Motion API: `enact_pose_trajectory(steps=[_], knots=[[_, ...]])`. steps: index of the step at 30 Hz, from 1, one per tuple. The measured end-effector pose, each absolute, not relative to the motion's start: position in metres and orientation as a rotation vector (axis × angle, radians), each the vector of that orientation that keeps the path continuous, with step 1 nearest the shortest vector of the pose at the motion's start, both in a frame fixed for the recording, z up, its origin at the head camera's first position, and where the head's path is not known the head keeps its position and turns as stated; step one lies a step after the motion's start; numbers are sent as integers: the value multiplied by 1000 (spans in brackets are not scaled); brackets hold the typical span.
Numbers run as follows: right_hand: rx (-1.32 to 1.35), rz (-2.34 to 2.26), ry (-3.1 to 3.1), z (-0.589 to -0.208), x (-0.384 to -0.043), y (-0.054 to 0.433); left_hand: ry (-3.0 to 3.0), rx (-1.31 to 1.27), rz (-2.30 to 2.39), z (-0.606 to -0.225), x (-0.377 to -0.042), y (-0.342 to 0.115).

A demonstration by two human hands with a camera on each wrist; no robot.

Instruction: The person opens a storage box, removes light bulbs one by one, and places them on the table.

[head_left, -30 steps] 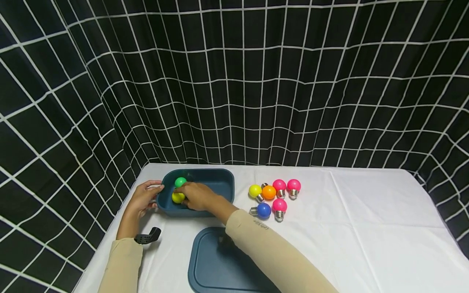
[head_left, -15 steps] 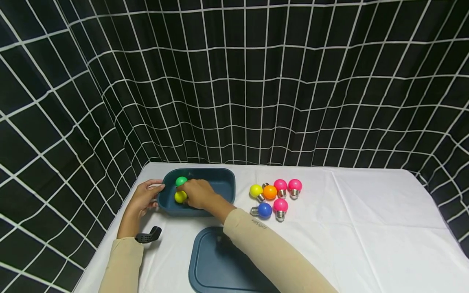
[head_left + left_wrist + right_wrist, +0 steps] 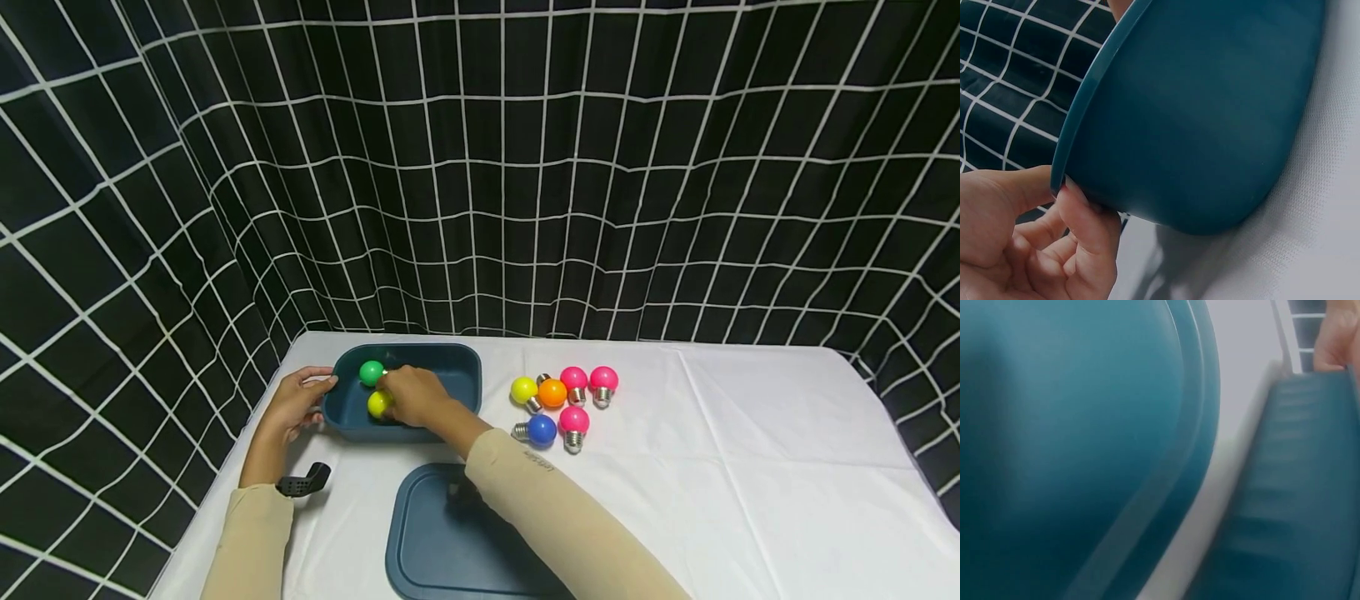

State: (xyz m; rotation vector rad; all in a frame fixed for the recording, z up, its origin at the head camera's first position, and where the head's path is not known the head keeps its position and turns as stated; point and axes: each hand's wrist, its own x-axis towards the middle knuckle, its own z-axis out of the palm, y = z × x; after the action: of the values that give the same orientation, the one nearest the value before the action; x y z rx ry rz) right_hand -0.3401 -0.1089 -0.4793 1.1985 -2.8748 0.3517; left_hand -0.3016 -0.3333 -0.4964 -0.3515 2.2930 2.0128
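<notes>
My left hand (image 3: 294,402) is at the left end of a dark teal plastic box (image 3: 467,404). In the left wrist view, the thumb and a finger of the left hand (image 3: 1054,237) pinch the box's rim (image 3: 1088,94). My right hand (image 3: 411,395) reaches down inside the box and holds a yellow light bulb (image 3: 379,404) by its right side, where the fingers cover the base. Just behind that bulb, a green light bulb (image 3: 371,372) lies in the box. The right wrist view shows the box's side wall (image 3: 1297,487) but not the right hand.
A matching flat lid (image 3: 450,542) lies in front of the box, partly under my right forearm. Right of the box, yellow (image 3: 523,390), orange (image 3: 552,393), blue (image 3: 542,431) and several pink light bulbs (image 3: 573,420) lie on the white cloth. A black grid curtain (image 3: 525,208) hangs behind.
The right hand has moved slightly right inside the box, and the yellow bulb has shifted right with it, away from the green bulb. The left hand has kept its place at the rim.
</notes>
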Motion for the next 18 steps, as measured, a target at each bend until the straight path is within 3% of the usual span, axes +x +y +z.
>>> enact_pose_trajectory(steps=[18], knots=[[1131,651,-2803,-455,-329,-78,2261,-371,2023,-500,-306,-335]])
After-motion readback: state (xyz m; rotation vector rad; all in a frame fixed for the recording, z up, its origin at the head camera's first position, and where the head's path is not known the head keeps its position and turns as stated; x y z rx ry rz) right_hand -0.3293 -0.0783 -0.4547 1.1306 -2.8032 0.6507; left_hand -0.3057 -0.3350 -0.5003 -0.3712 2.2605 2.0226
